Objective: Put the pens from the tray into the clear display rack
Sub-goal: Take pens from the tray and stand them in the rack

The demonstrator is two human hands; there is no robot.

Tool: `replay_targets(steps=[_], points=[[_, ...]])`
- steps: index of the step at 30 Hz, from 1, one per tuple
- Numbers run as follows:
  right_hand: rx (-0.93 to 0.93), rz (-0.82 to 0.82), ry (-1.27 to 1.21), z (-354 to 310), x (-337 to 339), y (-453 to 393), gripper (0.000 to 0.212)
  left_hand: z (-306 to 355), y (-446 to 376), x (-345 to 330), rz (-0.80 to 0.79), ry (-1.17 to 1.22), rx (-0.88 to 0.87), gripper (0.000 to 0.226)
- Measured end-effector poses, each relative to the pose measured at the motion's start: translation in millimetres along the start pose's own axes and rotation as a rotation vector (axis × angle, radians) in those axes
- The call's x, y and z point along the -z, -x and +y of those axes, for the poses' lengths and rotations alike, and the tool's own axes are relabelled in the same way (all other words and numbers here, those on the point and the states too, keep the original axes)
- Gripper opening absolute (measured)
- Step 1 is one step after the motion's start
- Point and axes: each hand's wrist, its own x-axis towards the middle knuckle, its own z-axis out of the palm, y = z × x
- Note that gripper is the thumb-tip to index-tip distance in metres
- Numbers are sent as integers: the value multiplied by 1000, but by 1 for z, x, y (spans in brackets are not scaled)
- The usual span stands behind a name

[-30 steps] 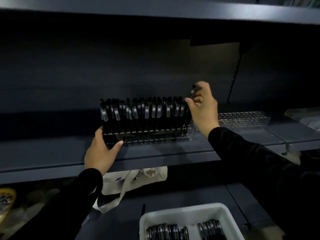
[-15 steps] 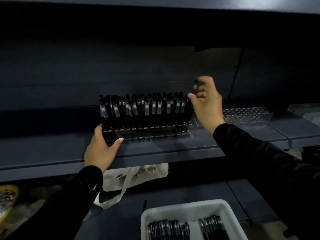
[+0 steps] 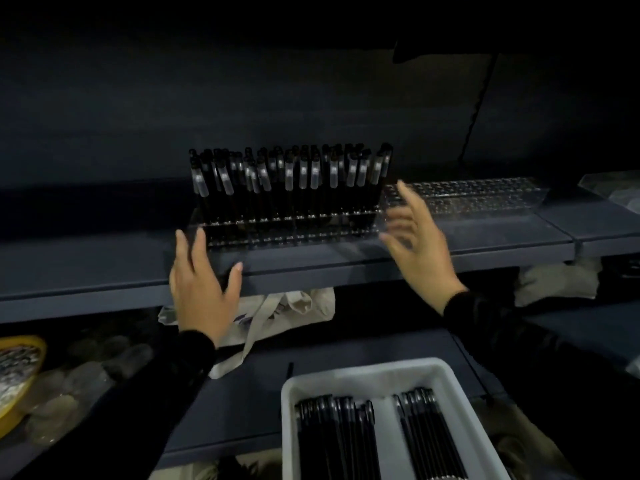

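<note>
A yellow bowl [image 3: 20, 375] sat at the far left on the lower shelf. The left hand [image 3: 202, 289] hovered with fingers spread, grasping nothing, just before the left front corner of the clear rack [image 3: 291, 233]. The rack stood on the dark shelf [image 3: 104, 271], packed with upright black pens [image 3: 291, 181]. The right hand [image 3: 420, 244], blurred, was released too, fingers loose beside the rack's right end. Below, a white tray [image 3: 381, 379] held more pens [image 3: 332, 438] lying in 2 bunches.
</note>
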Motion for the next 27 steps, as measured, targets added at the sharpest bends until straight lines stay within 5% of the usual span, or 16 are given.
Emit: replay_targets(steps=[2, 5, 9, 11, 15, 21, 27], points=[[2, 59, 60, 30, -4, 41, 60, -9, 45, -14, -15, -72, -129, 67], [-199, 97, 100, 87, -17, 101, 36, -29, 114, -42, -339, -187, -244, 69], [-623, -135, 183, 160, -50, 160, 24, -45, 170, -85, -816, -162, 87, 81], [-773, -272, 282, 188, -71, 178, 17, -45, 184, -99, -929, -147, 212, 86], [-924, -385, 282, 211, -106, 191, 20, -44, 199, -110, -861, -30, 298, 90], [-1017, -293, 234, 212, -135, 195, 13, -42, 202, -111, -796, -9, 312, 88], [-872, -231, 196, 186, -117, 182, 19, -40, 196, -105, -861, -78, 280, 88]])
